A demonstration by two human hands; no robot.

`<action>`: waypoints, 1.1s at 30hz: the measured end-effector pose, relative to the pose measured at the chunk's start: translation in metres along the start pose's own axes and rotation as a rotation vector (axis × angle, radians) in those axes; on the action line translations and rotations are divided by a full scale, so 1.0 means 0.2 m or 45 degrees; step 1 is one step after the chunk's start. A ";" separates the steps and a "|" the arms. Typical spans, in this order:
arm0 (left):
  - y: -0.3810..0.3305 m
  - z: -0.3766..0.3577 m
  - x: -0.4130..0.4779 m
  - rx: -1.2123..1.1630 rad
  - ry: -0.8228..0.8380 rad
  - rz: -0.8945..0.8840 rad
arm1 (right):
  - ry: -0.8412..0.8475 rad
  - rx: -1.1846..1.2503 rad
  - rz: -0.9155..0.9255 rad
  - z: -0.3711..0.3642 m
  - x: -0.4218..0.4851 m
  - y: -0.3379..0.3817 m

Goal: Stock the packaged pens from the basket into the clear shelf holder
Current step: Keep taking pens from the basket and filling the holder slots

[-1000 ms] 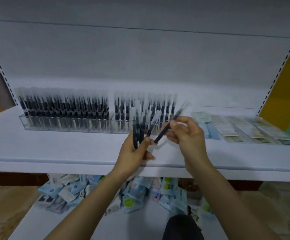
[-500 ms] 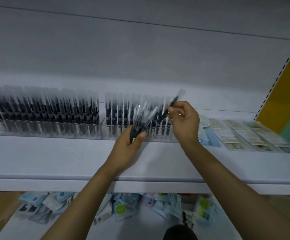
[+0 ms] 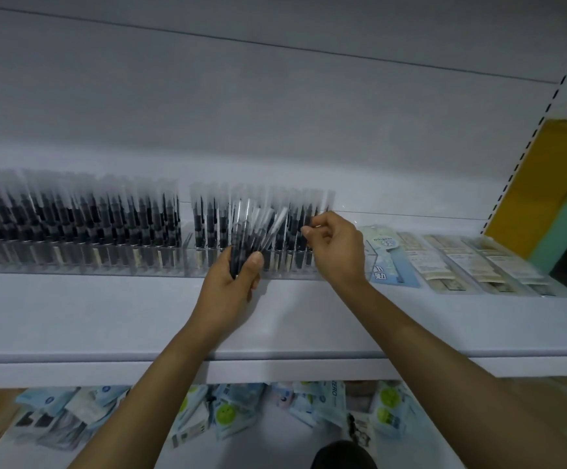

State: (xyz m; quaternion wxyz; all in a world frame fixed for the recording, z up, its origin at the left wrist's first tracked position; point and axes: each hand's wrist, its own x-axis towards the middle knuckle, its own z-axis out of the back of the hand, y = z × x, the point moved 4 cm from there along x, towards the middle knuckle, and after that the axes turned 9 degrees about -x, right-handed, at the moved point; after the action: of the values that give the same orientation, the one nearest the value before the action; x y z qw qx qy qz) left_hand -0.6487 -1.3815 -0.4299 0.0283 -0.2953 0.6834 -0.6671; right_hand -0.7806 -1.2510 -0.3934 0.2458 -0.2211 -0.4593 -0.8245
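Note:
A long clear holder [image 3: 82, 264] stands at the back of the white shelf [image 3: 106, 316], packed with upright black pens in clear sleeves [image 3: 89, 218]. My left hand [image 3: 231, 286] grips a fanned bundle of packaged pens [image 3: 253, 228] just in front of the holder's right section. My right hand [image 3: 338, 248] is at the holder's right end, its fingertips pinching one sleeved pen [image 3: 309, 211] that stands among the last ones there. The basket is out of view.
Flat carded packets [image 3: 458, 265] and a blue-backed packet [image 3: 388, 265] lie on the shelf right of the holder. Loose blue and green packets [image 3: 228, 411] cover the lower shelf. A slotted upright [image 3: 519, 157] and a yellow panel [image 3: 542, 177] bound the right side.
My right hand has carried its single pen from a slanted hold down into the holder's right end. My left hand with the bundle moved up closer to the holder.

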 end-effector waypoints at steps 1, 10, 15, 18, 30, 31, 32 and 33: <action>0.00 0.00 0.00 -0.004 -0.001 0.003 | 0.002 -0.006 -0.005 -0.01 -0.01 -0.01; 0.03 -0.01 0.01 0.043 0.019 0.009 | -0.099 0.058 0.026 -0.05 -0.06 -0.05; 0.04 0.00 0.02 0.072 0.003 0.030 | -0.164 0.068 0.023 -0.07 -0.08 -0.06; 0.04 -0.01 0.02 0.073 0.004 0.033 | -0.173 0.061 0.039 -0.07 -0.08 -0.07; -0.02 -0.01 -0.01 0.062 -0.038 0.103 | -0.208 0.175 0.026 -0.04 -0.14 -0.06; -0.02 -0.01 -0.01 0.060 -0.039 0.100 | -0.266 0.225 0.031 -0.02 -0.17 -0.04; -0.02 -0.01 -0.01 0.066 -0.043 0.082 | -0.302 0.278 0.041 0.00 -0.19 -0.02; -0.02 -0.01 -0.01 0.073 -0.044 0.071 | -0.282 0.332 0.044 0.02 -0.22 0.00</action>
State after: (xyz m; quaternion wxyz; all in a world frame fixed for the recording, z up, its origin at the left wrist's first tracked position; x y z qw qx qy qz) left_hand -0.6470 -1.3792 -0.4270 0.0673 -0.2867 0.6714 -0.6800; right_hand -0.7460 -1.2396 -0.4172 0.2345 -0.2847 -0.5829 -0.7240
